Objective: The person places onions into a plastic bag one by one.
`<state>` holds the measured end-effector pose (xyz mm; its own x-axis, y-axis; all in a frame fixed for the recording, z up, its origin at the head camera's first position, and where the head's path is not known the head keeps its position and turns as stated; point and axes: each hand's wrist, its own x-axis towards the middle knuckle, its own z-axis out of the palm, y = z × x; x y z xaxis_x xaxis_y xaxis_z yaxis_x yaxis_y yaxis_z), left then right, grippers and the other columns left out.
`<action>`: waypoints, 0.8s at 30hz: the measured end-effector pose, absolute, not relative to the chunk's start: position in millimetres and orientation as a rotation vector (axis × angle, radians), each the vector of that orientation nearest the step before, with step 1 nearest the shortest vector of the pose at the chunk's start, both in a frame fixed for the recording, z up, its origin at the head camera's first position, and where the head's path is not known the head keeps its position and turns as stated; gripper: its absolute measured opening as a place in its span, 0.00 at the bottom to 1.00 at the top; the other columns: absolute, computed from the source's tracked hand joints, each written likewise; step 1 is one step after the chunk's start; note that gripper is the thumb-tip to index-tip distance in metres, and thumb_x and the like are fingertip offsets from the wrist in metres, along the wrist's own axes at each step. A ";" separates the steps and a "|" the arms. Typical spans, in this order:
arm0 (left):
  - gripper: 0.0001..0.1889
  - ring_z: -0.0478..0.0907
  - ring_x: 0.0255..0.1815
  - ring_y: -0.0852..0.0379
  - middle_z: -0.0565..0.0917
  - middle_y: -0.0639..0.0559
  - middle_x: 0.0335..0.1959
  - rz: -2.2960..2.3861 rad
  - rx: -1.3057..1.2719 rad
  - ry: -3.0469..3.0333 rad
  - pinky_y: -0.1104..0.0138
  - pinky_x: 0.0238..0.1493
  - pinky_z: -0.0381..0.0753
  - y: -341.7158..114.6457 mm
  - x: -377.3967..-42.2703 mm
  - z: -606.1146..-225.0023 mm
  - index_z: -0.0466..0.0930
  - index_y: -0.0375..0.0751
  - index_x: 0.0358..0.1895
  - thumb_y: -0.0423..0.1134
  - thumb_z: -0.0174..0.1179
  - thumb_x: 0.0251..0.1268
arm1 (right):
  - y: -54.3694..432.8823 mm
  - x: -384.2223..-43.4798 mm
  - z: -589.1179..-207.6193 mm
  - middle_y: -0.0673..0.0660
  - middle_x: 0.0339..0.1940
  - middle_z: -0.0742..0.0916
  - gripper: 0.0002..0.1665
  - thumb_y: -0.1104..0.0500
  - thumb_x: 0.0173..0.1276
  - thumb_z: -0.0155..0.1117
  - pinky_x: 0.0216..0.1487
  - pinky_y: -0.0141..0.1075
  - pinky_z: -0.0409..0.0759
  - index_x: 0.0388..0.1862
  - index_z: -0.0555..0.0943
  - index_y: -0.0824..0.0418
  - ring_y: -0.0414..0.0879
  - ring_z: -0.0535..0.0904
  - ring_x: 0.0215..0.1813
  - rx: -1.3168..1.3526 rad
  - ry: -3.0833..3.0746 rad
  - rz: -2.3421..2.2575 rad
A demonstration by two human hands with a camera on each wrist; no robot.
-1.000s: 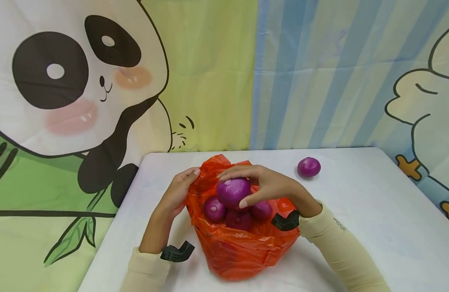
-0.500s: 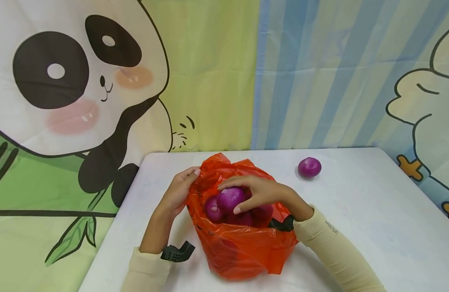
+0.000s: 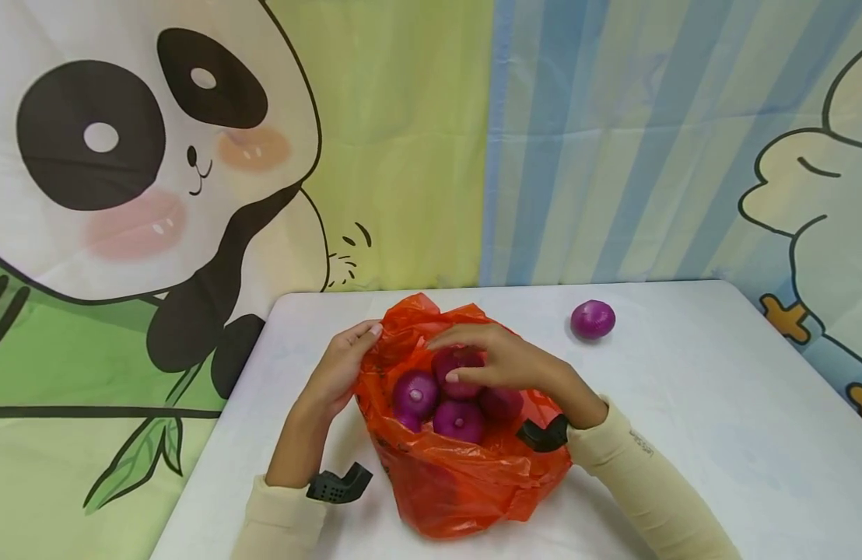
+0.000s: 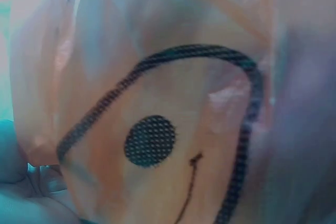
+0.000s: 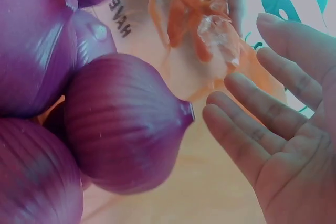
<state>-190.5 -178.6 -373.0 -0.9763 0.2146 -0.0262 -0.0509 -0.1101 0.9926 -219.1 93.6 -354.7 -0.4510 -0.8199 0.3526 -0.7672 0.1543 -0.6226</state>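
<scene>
An orange-red plastic bag [image 3: 466, 486] stands with its mouth spread, several purple onions [image 3: 415, 395] inside. My left hand [image 3: 336, 372] grips the bag's left rim, the thumb over its edge. Bag film with a black printed face [image 4: 149, 141] fills most of the left wrist view. Over the bag's mouth is my right hand [image 3: 501, 358], partly covering an onion [image 3: 450, 385] there. In the right wrist view its fingers [image 5: 273, 111] are extended, with a gap between their tips and the nearest onion [image 5: 126, 124].
One more onion [image 3: 593, 320] lies alone at the back of the white table [image 3: 690, 404], right of the bag. Behind the table hangs a cartoon-printed curtain [image 3: 403, 140]. Dark camera mounts [image 3: 340, 484] sit on both wrists.
My right hand lowered an onion into the bag and let go of it. That hand then drew slightly up from it. The left hand keeps its hold on the rim.
</scene>
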 end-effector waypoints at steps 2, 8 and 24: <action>0.22 0.76 0.54 0.50 0.78 0.42 0.54 2.207 0.191 1.981 0.61 0.55 0.78 -179.5 -190.6 -372.3 0.72 0.31 0.62 0.46 0.49 0.77 | 97.6 -219.0 -355.2 0.52 0.58 0.82 0.24 0.59 0.65 0.69 0.64 0.42 0.71 0.60 0.79 0.59 0.46 0.73 0.64 -1.592 2.343 -1.226; 0.22 0.76 0.55 0.49 0.77 0.41 0.54 2.202 0.199 1.986 0.61 0.56 0.77 -180.2 -190.7 -370.6 0.72 0.32 0.61 0.46 0.49 0.77 | 114.4 -217.7 -356.6 0.56 0.57 0.82 0.24 0.64 0.64 0.70 0.61 0.47 0.74 0.59 0.79 0.61 0.51 0.75 0.62 -1.500 2.313 -1.358; 0.22 0.76 0.55 0.49 0.77 0.40 0.54 2.205 0.177 1.986 0.61 0.56 0.77 -181.1 -192.1 -373.4 0.72 0.32 0.61 0.46 0.49 0.77 | 157.3 -211.4 -344.5 0.61 0.54 0.83 0.22 0.71 0.61 0.68 0.55 0.49 0.78 0.55 0.80 0.67 0.51 0.78 0.58 -1.382 2.352 -1.511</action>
<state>-192.1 -181.1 -373.4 -0.9788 0.2035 -0.0244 -0.0455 -0.0999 0.9940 -211.4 157.3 -344.5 -0.6073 -0.6795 0.4118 -0.6570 0.1381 -0.7411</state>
